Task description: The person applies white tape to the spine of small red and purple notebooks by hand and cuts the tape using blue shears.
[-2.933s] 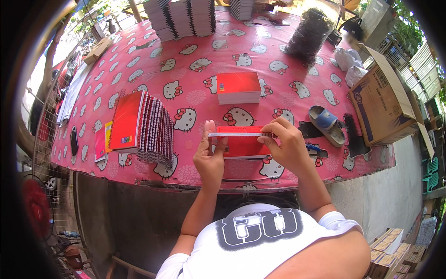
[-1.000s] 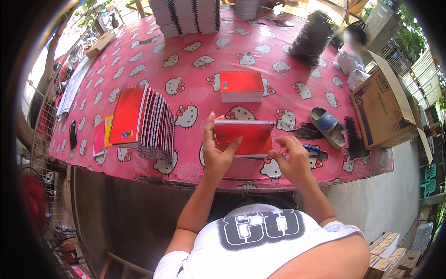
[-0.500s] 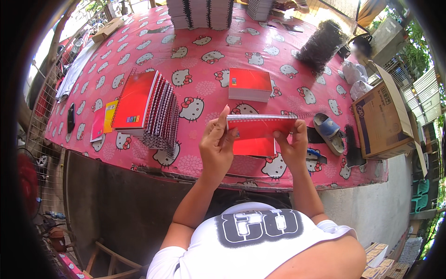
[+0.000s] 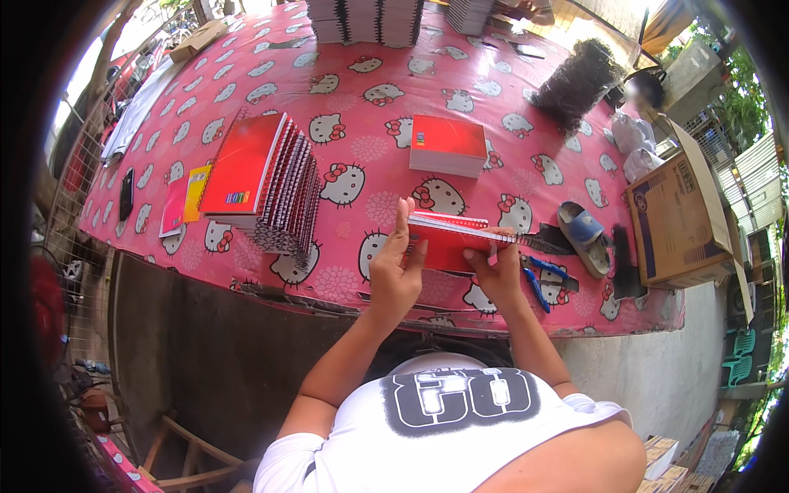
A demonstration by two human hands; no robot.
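in the frame's centre, the left hand (image 4: 398, 267), thumb and fingers partly spread, holds the left end of a red notebook (image 4: 445, 247) over the pink tabletop (image 4: 345, 287); the right hand (image 4: 499, 275) pinches its right end, beside blue-handled pliers (image 4: 538, 289).

Coloured letters (image 4: 237, 197) are marking the notebook stack (image 4: 240, 164); right of it, a shirt (image 4: 460, 460) is showing digits (image 4: 431, 401), a carton (image 4: 678, 230) apparently words (image 4: 685, 179).

A blue-strapped slipper (image 4: 583, 228) lies left of an open cardboard box (image 4: 675, 218) and white bags (image 4: 640, 164).
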